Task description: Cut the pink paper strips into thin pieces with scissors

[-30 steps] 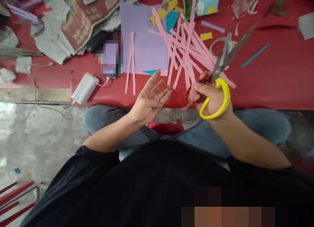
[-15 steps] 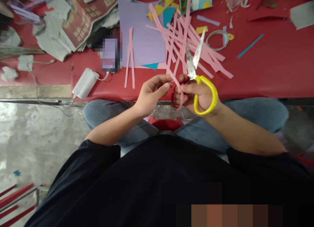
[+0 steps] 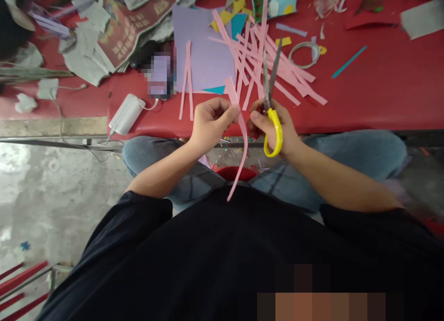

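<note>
Left Hand Pinching Pink Strip, Right Hand Gripping Scissors

The left hand [image 3: 211,124] is pressing thumb and forefinger together on a pink strip [image 3: 245,140], just in front of the edge of the red table [image 3: 367,101]. A short end is sticking up past the fingers; the longer part is curving down toward the lap. Close beside it, the right hand [image 3: 277,124] is closing around the handles of the scissors [image 3: 268,96], whose blades are standing slightly apart and pointing away from the body. Beyond them, loose pink strips [image 3: 262,57] are lying crisscrossed, some overlapping a purple sheet [image 3: 211,52]. Farther off, a clear plastic wrapper [image 3: 326,2] is lying crumpled; whether it is holding anything, I cannot tell.
</note>
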A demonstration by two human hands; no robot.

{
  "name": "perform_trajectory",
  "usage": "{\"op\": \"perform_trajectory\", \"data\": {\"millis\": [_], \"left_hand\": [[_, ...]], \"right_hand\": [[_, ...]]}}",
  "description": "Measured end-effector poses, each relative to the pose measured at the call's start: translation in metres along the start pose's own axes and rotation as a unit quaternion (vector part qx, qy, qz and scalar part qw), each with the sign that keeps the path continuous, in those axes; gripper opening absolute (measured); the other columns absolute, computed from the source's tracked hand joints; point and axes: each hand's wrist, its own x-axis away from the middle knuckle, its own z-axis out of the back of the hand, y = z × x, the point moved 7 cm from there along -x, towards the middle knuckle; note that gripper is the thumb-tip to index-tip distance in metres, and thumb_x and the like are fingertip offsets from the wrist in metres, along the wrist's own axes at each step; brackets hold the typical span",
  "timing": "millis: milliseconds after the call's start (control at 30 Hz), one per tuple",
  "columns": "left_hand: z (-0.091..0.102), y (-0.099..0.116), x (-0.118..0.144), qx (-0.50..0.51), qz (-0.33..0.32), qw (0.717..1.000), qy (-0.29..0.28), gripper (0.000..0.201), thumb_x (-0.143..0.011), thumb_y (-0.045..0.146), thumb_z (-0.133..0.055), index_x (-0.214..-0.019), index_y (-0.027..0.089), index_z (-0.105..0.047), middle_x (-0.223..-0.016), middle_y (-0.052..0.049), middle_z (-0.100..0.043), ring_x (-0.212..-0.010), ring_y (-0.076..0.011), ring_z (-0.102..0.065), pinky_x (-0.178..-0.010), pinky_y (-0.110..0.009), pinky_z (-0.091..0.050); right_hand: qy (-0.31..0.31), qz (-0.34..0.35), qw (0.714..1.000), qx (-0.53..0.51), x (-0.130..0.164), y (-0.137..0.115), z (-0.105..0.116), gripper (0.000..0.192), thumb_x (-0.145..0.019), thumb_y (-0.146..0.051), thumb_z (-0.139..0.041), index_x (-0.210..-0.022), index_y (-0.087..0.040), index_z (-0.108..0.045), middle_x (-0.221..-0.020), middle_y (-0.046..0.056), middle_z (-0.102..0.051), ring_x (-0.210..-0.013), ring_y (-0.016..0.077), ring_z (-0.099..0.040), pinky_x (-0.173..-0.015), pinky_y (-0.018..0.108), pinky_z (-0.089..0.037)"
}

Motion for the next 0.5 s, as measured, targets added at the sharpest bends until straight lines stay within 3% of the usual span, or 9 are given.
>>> {"op": "perform_trajectory", "data": {"millis": [100,200,367,500], "left_hand": [[0.007,0.003,-0.004,-0.028,-0.033,0.999,0.021,0.050,-0.095,0.061,-0.089,-0.073,0.019,-0.072,-0.065,0.000,-0.070,-0.047,-0.0046,-0.049,-0.044,-0.022,-0.033],[0.006,0.006,-0.004,-0.045,-0.033,0.998,0.015,0.049,-0.098,0.059,-0.087,-0.074,0.019,-0.072,-0.067,-0.001,-0.072,-0.046,-0.0052,-0.051,-0.043,-0.021,-0.036],[0.002,0.008,-0.001,-0.054,-0.025,0.998,-0.006,0.042,-0.102,0.050,-0.084,-0.075,0.020,-0.074,-0.069,-0.001,-0.073,-0.047,-0.0054,-0.051,-0.045,-0.021,-0.038],[0.000,0.012,-0.001,-0.074,-0.056,0.996,-0.011,0.040,-0.102,0.043,-0.085,-0.073,0.020,-0.071,-0.065,0.000,-0.070,-0.048,-0.0057,-0.049,-0.046,-0.023,-0.036]], "right_hand": [[0.013,0.068,0.997,0.044,0.002,-0.006,0.003,0.050,-0.079,-0.055,-0.100,-0.102,-0.029,-0.063,-0.081,-0.004,-0.064,-0.069,0.0145,-0.064,-0.066,0.034,-0.059],[0.015,0.093,0.992,0.079,0.004,-0.009,0.000,0.053,-0.078,-0.058,-0.099,-0.102,-0.030,-0.061,-0.086,-0.002,-0.067,-0.075,0.0169,-0.066,-0.072,0.038,-0.061],[0.022,0.094,0.990,0.098,0.009,-0.011,-0.006,0.049,-0.082,-0.056,-0.096,-0.103,-0.030,-0.060,-0.082,-0.003,-0.065,-0.067,0.0149,-0.059,-0.059,0.034,-0.054],[-0.010,0.058,0.996,0.071,0.007,-0.004,-0.009,0.050,-0.084,-0.057,-0.094,-0.104,-0.031,-0.057,-0.079,-0.006,-0.062,-0.058,0.0126,-0.053,-0.050,0.032,-0.048]]}}
